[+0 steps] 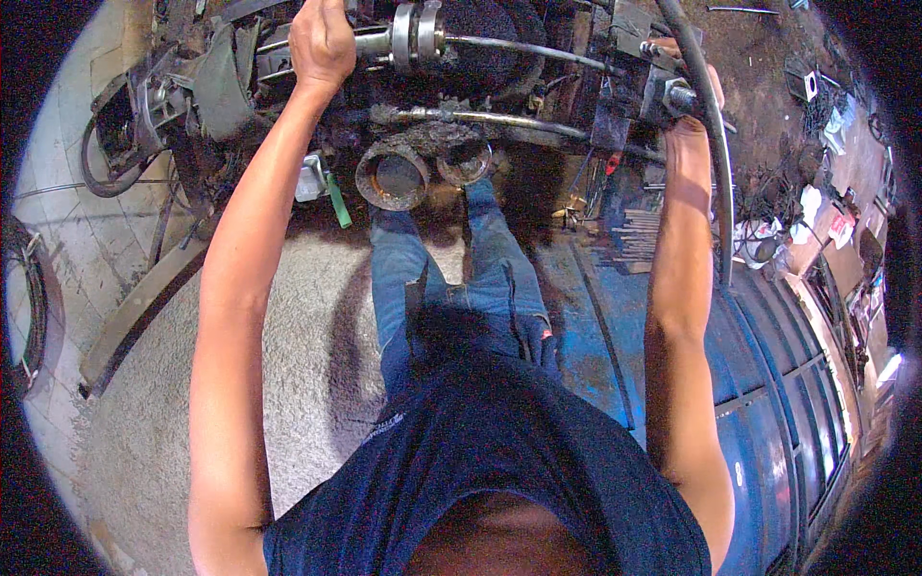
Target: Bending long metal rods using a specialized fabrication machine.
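Head view: One person works with bare hands at a greasy metal assembly; places are given from its bright double-ring collar.
Left hand: Raised just left of the collar, fingers curled; the upper edge cuts it off, so whether it grips anything cannot be told.
Right hand: Well right of the collar, partly hidden; the right hand is at a dark block with a large bolt. Its closure cannot be told.
Rods: An upper rod runs from the collar toward the block; a lower rod passes below the collar.
Cylinders: Two round, grime-caked openings, a larger one and a smaller one, sit side by side below the collar.
Hose: A black hose curves down right of the collar, crossing before the right hand.
Green-handled item: A green handle lies below and left of the collar.
Drum: A blue drum lies far below and right of the collar.
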Motion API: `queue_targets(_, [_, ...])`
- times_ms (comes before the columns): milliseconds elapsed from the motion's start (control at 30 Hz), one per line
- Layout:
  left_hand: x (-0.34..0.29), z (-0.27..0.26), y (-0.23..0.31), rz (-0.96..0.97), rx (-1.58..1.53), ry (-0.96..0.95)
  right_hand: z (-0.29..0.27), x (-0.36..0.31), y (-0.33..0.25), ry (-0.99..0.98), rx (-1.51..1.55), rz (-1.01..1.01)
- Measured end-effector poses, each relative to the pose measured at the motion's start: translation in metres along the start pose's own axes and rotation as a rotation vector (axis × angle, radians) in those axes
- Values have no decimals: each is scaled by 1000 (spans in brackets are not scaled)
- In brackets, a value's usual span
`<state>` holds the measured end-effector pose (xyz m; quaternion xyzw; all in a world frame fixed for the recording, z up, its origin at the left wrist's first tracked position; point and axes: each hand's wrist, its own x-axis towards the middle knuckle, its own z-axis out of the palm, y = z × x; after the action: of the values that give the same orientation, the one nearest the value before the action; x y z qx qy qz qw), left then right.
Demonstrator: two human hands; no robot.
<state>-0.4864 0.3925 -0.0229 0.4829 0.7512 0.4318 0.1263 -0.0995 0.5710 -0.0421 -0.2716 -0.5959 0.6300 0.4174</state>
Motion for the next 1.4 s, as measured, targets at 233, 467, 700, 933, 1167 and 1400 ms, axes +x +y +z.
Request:
queue_targets(233, [-2,-4,3,-58,29,-18,15,1,-7,38,-6,14])
queue_targets(467, [-2,-5,0,-51,47,-6,14,-4,2,53,-104,-177])
queue_targets(700, [1,-1,9,-39,28,-11,-8,-4,13,29,-65,-140])
queue_targets(933, [-1,-6,8,-48,-3,-30,8,2,7,16,-6,-91])
queue_targets(1167, [-3,-5,0,-27,23,-18,-1,-7,16,111,-41,-13])
queue_targets(1400, [2,2,3,-75,53,-2,-12,4,8,223,78,227])
